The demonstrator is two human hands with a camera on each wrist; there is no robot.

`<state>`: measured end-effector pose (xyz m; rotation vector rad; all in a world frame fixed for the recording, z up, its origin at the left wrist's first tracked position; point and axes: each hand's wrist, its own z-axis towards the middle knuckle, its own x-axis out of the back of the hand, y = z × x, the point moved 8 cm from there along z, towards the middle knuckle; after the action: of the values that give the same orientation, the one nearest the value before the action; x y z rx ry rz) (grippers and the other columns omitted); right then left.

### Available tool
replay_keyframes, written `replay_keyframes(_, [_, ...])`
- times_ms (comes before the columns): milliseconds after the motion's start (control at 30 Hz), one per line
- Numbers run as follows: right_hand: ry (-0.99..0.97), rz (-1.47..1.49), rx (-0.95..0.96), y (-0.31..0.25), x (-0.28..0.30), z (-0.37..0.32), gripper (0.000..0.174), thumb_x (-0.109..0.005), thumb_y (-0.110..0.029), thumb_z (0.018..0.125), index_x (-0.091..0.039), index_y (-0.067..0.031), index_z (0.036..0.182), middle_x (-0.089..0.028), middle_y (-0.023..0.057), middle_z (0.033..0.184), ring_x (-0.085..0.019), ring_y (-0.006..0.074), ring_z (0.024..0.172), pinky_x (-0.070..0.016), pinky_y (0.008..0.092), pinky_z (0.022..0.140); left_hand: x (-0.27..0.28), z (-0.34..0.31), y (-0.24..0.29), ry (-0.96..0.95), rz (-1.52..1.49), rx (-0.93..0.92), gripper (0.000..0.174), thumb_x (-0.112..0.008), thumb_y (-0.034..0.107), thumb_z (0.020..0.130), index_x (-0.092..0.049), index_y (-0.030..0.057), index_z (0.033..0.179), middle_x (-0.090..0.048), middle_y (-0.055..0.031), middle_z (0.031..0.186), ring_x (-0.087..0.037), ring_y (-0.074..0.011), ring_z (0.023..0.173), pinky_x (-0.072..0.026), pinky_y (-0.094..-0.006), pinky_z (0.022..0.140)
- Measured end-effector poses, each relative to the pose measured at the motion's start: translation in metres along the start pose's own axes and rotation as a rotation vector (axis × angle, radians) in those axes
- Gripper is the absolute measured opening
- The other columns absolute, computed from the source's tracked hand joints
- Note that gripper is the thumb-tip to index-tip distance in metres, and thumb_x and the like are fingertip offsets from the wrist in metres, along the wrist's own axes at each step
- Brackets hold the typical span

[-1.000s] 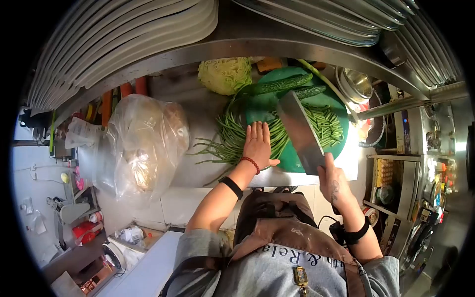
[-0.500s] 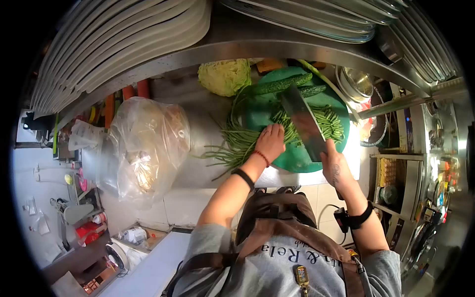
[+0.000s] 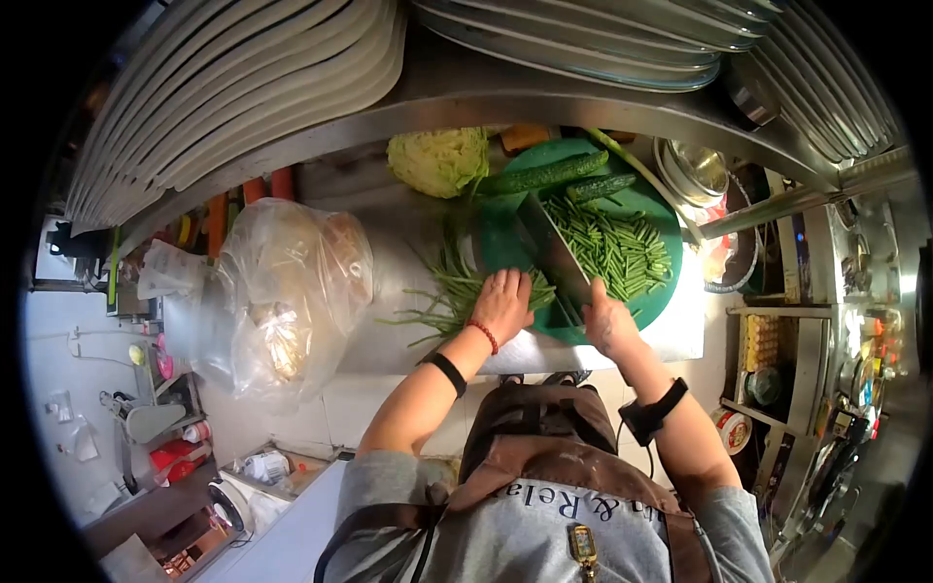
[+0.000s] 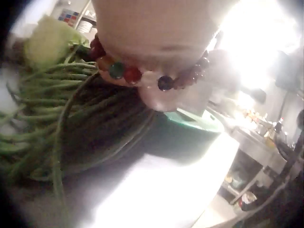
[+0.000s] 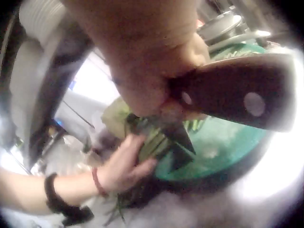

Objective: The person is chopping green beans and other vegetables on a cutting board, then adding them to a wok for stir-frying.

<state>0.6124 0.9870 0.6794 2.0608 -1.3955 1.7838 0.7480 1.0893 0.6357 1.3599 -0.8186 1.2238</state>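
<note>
The right hand [image 3: 607, 321] grips the dark handle [image 5: 237, 90] of a wide cleaver [image 3: 552, 248], whose blade stands on the green round board [image 3: 501, 233] between long beans and cut pieces. The left hand [image 3: 502, 306] curls over the bundle of long green beans [image 3: 442, 296], its fingertips near the blade. Bean tails hang past the board's left edge, seen also as beans [image 4: 42, 114] in the left wrist view. Cut bean pieces [image 3: 622, 253] lie heaped right of the blade. Two rough-skinned green gourds [image 3: 544, 175] rest at the board's far side.
Cabbage [image 3: 439, 160] lies behind the beans. A large clear plastic bag [image 3: 292, 291] fills the counter's left part. Stacked plates [image 3: 243, 87] stand on the steel shelf above the counter's far edge. Metal bowls [image 3: 702, 170] are at the right, beside a long green stalk [image 3: 632, 160].
The left hand shifted from lying flat on the beans to curling over them, ending farther left and nearer the body. The cleaver moved left, off the cut pieces, to the beans' ends.
</note>
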Motion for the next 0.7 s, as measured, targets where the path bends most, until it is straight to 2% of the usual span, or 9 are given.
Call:
replay_keyframes(200, [0.217,0.059,0.072,-0.01,0.083,-0.032,0.029,-0.054,-0.006,0.089,-0.039,-0.0018,0.113,-0.059,0.0286,0.067,-0.059,0.0491,0.065,-0.0461,0.0551,0.055,-0.028,0.046,0.011,-0.02,0.006,0.104,0.071,-0.076,0.034,0.069,-0.049,-0.0051,0.122,-0.05,-0.0192,0.119,-0.049,-0.0334,0.109,-0.04,-0.0433,0.098])
replay_keyframes(233, [0.257,0.079,0.1,-0.017,0.096,-0.042,0.031,-0.054,-0.003,0.088,-0.039,-0.0011,0.115,-0.058,0.0295,0.066,-0.059,0.0488,0.066,-0.0456,0.0542,0.054,-0.033,0.057,0.01,-0.163,-0.041,0.141,0.087,-0.078,0.042,0.068,-0.042,-0.0077,0.13,-0.048,-0.0218,0.125,-0.046,-0.0358,0.119,-0.035,-0.0449,0.105])
replay_keyframes(333, [0.231,0.071,0.117,-0.016,0.099,-0.06,0.033,-0.055,-0.002,0.088,-0.039,-0.0011,0.117,-0.058,0.0293,0.066,-0.06,0.0487,0.065,-0.0452,0.0541,0.053,0.028,0.049,0.014,-0.089,-0.035,0.117,0.104,-0.081,0.048,0.065,-0.032,-0.0101,0.137,-0.045,-0.0243,0.131,-0.04,-0.0373,0.128,-0.0269,-0.0458,0.113])
replay_keyframes(367, [0.191,0.055,0.096,-0.016,0.094,-0.06,0.033,-0.055,-0.002,0.088,-0.038,-0.001,0.116,-0.059,0.0293,0.067,-0.059,0.0491,0.066,-0.0451,0.0543,0.054,0.035,0.039,0.008,-0.159,-0.027,0.145,0.115,-0.082,0.051,0.063,-0.024,-0.0116,0.14,-0.042,-0.0255,0.134,-0.036,-0.0379,0.133,-0.0214,-0.046,0.116])
replay_keyframes(467, [0.049,0.022,0.028,-0.024,0.064,-0.061,0.032,-0.055,-0.002,0.088,-0.035,-0.0008,0.114,-0.059,0.0293,0.068,-0.059,0.0501,0.068,-0.0447,0.0549,0.055,0.019,0.011,-0.012,-0.087,-0.047,0.116,0.109,-0.082,0.047,0.065,-0.027,-0.0118,0.138,-0.043,-0.025,0.132,-0.037,-0.0384,0.129,-0.0226,-0.0461,0.115])
replay_keyframes(533, [-0.086,-0.06,-0.068,-0.017,0.031,-0.048,0.031,-0.055,-0.007,0.089,-0.035,-0.0015,0.112,-0.06,0.0308,0.072,-0.06,0.0513,0.074,-0.0471,0.0562,0.063,0.011,0.008,-0.012,0.011,-0.078,0.058,0.09,-0.08,0.038,0.067,-0.039,-0.0093,0.132,-0.047,-0.0226,0.126,-0.041,-0.0372,0.123,-0.0297,-0.045,0.11])
replay_keyframes(600, [-0.083,-0.064,-0.103,-0.005,0.001,-0.027,0.032,-0.055,-0.008,0.088,-0.035,-0.0012,0.113,-0.061,0.0312,0.074,-0.06,0.0513,0.077,-0.0474,0.0565,0.066,0.007,0.005,-0.009,0.019,-0.079,0.064,0.08,-0.078,0.035,0.07,-0.045,-0.0086,0.129,-0.048,-0.0219,0.124,-0.042,-0.0356,0.122,-0.0323,-0.0432,0.107])
replay_keyframes(633, [-0.057,-0.048,-0.084,-0.004,-0.005,-0.021,0.033,-0.055,-0.008,0.088,-0.035,-0.0011,0.114,-0.061,0.0313,0.075,-0.06,0.0513,0.077,-0.0474,0.0567,0.066,0.014,0.003,-0.005,0.101,-0.055,0.035,0.071,-0.076,0.03,0.069,-0.049,-0.0059,0.124,-0.051,-0.0189,0.117,-0.046,-0.0335,0.114,-0.0381,-0.0421,0.099])
replay_keyframes(700, [0.012,-0.027,-0.037,-0.002,-0.003,-0.004,0.033,-0.055,-0.008,0.088,-0.036,-0.0008,0.114,-0.061,0.0315,0.075,-0.06,0.0512,0.078,-0.0473,0.057,0.067,0.004,-0.001,0.0,0.013,-0.043,0.004,0.068,-0.076,0.026,0.069,-0.049,-0.005,0.123,-0.051,-0.0185,0.117,-0.047,-0.0333,0.112,-0.0393,-0.0422,0.097])
